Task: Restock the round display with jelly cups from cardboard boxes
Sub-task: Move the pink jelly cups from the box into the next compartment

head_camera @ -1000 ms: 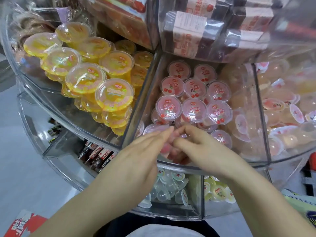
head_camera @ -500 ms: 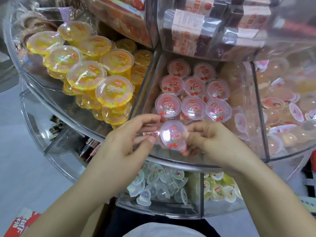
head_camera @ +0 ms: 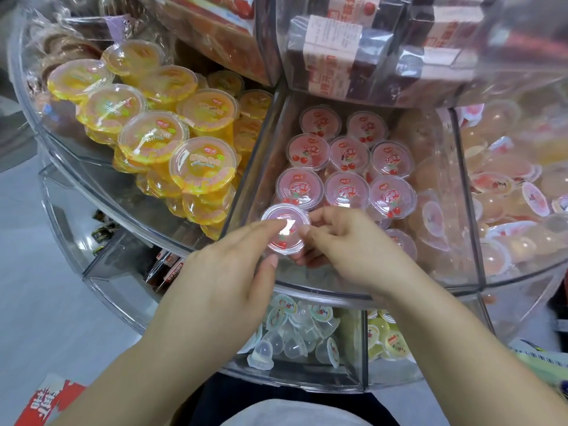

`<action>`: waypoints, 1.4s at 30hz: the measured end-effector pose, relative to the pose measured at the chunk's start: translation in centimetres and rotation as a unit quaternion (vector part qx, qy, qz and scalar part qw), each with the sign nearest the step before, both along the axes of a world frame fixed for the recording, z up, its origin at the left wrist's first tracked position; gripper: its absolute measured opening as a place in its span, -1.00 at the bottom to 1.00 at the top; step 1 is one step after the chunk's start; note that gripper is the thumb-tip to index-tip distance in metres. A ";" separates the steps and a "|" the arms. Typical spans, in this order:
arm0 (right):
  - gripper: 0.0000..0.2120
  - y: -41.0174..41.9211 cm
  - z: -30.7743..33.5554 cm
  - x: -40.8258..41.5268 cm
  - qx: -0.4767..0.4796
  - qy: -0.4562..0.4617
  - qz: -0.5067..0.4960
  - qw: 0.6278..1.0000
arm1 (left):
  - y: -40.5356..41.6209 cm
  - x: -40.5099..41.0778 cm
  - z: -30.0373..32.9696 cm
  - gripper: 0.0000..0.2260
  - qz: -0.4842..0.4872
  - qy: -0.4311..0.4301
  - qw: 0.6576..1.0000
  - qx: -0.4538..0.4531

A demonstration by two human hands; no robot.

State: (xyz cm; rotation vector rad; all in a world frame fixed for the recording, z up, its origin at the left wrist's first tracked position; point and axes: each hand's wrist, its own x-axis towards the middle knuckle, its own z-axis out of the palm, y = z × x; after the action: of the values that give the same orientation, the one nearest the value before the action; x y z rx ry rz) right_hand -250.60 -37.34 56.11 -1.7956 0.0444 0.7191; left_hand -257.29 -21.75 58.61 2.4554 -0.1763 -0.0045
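Two tiers of the round display (head_camera: pixel 307 290) stand stocked; both hands have lifted from the compartment floor. Left hand (head_camera: pixel 221 287) and right hand (head_camera: pixel 347 250) pinch one cherry jelly cup (head_camera: pixel 285 229), lid up, ready to seat beside its row.

bare forearms (head_camera: pixel 172 358), pale top (head_camera: pixel 292 415), dark trousers (head_camera: pixel 215 395)

Dark wrapped snack boxes (head_camera: pixel 344 56) — upper tier, red-and-white carton (head_camera: pixel 46 401) on grey floor (head_camera: pixel 37 272)
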 end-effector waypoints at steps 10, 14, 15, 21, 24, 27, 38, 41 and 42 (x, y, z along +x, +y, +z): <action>-0.71 -1.2 -0.1 0.0 0.081 0.056 0.072 0.993 | -0.4 2.1 -0.1 -0.76 -0.082 -0.044 0.990 0.110; -0.68 -3.8 0.3 -0.1 -0.057 -0.006 0.101 0.993 | -0.2 3.3 -0.2 -0.86 -0.116 -0.021 0.978 0.173; -0.68 -4.6 0.4 -0.2 -0.110 -0.031 0.115 0.987 | 0.0 3.4 -0.3 -0.85 -0.131 -0.029 0.975 0.180; -0.60 -5.2 0.4 -0.1 -0.302 -0.175 0.280 0.894 | 0.6 3.0 -1.2 -0.83 -0.149 -0.084 0.971 0.169; -0.55 -3.1 -0.3 0.3 -0.303 -0.234 0.325 0.865 | 0.5 3.0 -1.4 -0.71 -0.149 -0.090 0.973 0.150; -0.46 -1.7 -1.0 0.7 -0.312 -0.249 0.361 0.843 | 0.6 3.0 -1.5 -0.69 -0.153 -0.094 0.974 0.138; -0.51 -3.3 -1.5 2.0 -0.368 -0.369 0.468 0.713 | 1.1 3.0 -1.8 -0.71 -0.174 -0.118 0.970 0.122; -0.54 -3.1 -2.2 2.0 -0.389 -0.429 0.519 0.628 | 1.1 3.1 -2.1 -0.80 -0.170 -0.125 0.969 0.128; -0.55 -2.9 -2.5 2.0 -0.397 -0.438 0.534 0.605 | 1.1 3.1 -2.2 -0.81 -0.169 -0.126 0.969 0.128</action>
State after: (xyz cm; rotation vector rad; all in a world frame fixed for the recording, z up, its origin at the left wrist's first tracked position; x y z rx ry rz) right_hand -248.63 -40.22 53.64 -2.8228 -1.7780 0.4961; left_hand -254.23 -20.61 56.45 2.6441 -0.7477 0.1463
